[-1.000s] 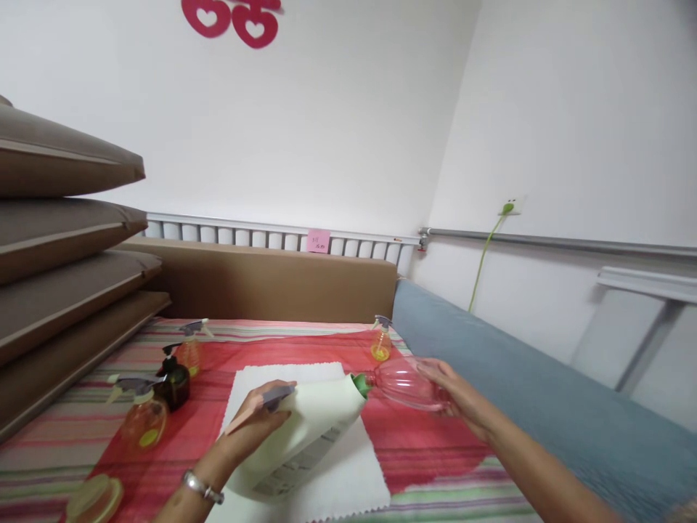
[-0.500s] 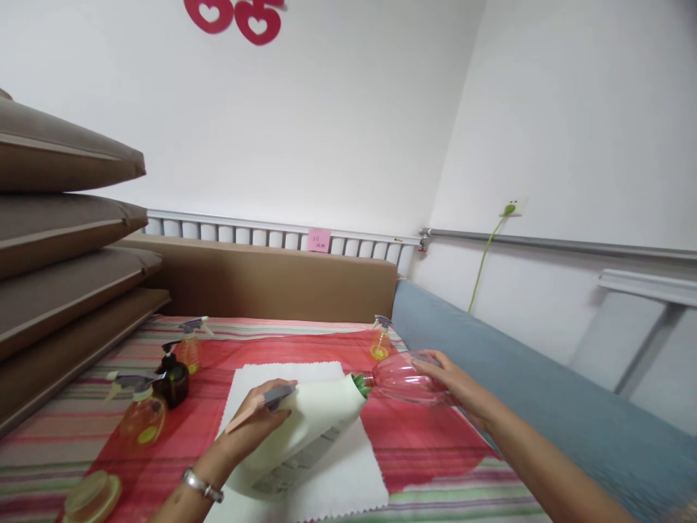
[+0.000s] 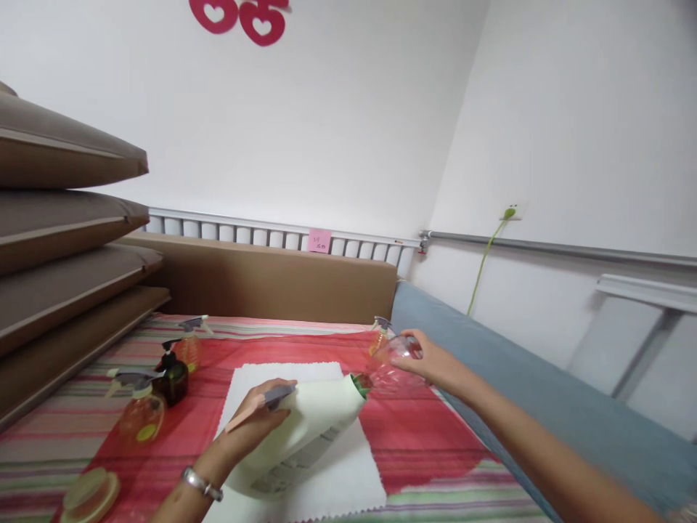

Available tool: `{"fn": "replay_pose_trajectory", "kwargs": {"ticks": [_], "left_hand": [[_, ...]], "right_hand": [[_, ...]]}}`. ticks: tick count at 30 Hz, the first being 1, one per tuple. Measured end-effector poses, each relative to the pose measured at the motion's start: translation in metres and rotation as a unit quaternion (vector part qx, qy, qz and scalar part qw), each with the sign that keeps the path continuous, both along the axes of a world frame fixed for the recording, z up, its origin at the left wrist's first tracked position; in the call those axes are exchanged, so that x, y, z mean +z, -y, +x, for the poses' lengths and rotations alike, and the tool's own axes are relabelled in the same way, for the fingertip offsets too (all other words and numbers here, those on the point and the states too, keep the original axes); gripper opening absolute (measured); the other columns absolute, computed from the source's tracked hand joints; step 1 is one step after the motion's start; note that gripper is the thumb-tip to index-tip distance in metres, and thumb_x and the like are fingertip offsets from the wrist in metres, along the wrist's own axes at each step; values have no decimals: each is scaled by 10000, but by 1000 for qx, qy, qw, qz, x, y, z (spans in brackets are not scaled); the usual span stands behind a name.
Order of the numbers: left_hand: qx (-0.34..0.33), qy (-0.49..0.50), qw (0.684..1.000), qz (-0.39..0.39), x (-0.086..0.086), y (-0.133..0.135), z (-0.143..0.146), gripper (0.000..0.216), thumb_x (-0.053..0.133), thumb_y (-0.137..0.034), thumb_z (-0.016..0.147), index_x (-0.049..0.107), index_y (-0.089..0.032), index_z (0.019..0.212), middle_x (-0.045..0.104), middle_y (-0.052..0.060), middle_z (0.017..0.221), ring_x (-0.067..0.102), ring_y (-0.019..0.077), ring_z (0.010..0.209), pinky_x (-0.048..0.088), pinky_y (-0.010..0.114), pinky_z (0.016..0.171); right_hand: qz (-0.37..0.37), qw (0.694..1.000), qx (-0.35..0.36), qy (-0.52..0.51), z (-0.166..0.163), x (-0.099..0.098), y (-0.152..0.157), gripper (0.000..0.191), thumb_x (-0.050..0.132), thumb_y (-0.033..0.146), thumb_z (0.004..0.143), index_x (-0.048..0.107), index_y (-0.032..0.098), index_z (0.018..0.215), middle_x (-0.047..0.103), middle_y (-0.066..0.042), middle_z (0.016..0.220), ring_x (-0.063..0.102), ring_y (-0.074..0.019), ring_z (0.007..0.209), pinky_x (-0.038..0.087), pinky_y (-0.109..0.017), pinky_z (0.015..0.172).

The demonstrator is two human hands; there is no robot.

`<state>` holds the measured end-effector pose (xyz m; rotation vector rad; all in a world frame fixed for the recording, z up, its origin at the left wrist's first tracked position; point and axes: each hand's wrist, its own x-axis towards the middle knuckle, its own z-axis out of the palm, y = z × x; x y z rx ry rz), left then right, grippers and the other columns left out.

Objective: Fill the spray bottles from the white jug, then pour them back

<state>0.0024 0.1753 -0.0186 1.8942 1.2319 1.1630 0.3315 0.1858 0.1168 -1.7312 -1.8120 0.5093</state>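
Observation:
My left hand (image 3: 260,415) is closed around the upper side of a pale green jug (image 3: 310,407), which leans with its green-rimmed mouth to the upper right. Across that hand's fingers lies a grey and beige piece (image 3: 279,395); its kind I cannot make out. A clear plastic bottle (image 3: 393,367), blurred by motion, is in the grip of my right hand (image 3: 428,357). Its neck meets the jug's mouth, and its base is tilted up to the right. Beneath the jug is a white cloth (image 3: 348,472) with zigzag edges.
To the left stand spray bottles (image 3: 140,418) with yellow liquid, a dark pump bottle (image 3: 174,381) and a pale round lid (image 3: 90,494). Another spray bottle (image 3: 380,335) is partly hidden behind the clear bottle. Stacked brown cushions (image 3: 70,218) and a blue padded side (image 3: 490,363) border the striped surface.
My right hand has moved up and to the left, raising the clear bottle's base so it slopes more steeply toward the jug's mouth. My left hand and the jug look the same.

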Motion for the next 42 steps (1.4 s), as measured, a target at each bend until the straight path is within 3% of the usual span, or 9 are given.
{"fn": "replay_pose_trajectory", "kwargs": {"ticks": [3,9,15,21,31,36,39,42], "left_hand": [[5,1,1000,2,0,1,0,370,539,-149,662,638,-202,1014,673,45,1079,615,214,982,466,298,858],[8,24,1000,-7,0,3,-3,364,546,-162,668,635,-199,1020,669,58,1084,617,223,976,474,310,852],[-6,36,999,5,-6,2,-7,365,549,-161,671,634,-199,1024,672,58,1061,613,221,966,473,315,851],[-21,51,998,6,-11,0,-9,371,558,-161,668,632,-202,1030,658,64,1076,607,219,972,477,306,844],[1,45,999,8,-4,9,-11,379,535,-135,644,631,-191,1005,676,45,1006,612,198,909,487,299,807],[13,29,999,17,2,16,-10,404,566,-107,622,654,-185,1008,689,40,985,618,188,896,484,278,802],[21,23,999,18,0,16,-12,429,606,-108,608,664,-190,1025,694,38,984,622,186,852,487,276,775],[30,22,999,20,-2,15,-12,440,621,-111,603,671,-198,1032,697,40,965,620,189,816,491,282,737]], "right_hand": [[27,998,31,48,-10,7,1,604,685,414,653,463,187,1167,613,-106,1106,588,-260,972,440,-360,854],[55,986,59,148,-28,20,6,635,678,431,657,461,191,1204,577,-122,1162,576,-266,946,429,-350,787],[94,959,99,248,-51,29,21,577,679,434,643,511,227,1155,600,-85,1014,562,-264,888,396,-310,677],[129,931,154,303,-73,34,34,587,681,383,626,527,266,1180,581,-78,1017,538,-288,915,375,-337,709],[93,961,122,231,-47,34,10,647,679,439,641,472,242,1222,584,-97,1171,580,-281,964,438,-353,786],[73,978,102,169,-31,22,-5,620,694,440,625,488,266,1184,586,-108,1220,558,-328,1049,425,-405,878],[66,980,94,161,-25,13,-14,635,672,478,639,474,273,1206,510,-108,1330,500,-306,1154,377,-388,968],[85,988,71,111,-24,9,-14,617,723,532,550,568,318,1108,595,-76,1245,563,-295,1084,435,-364,920]]}}
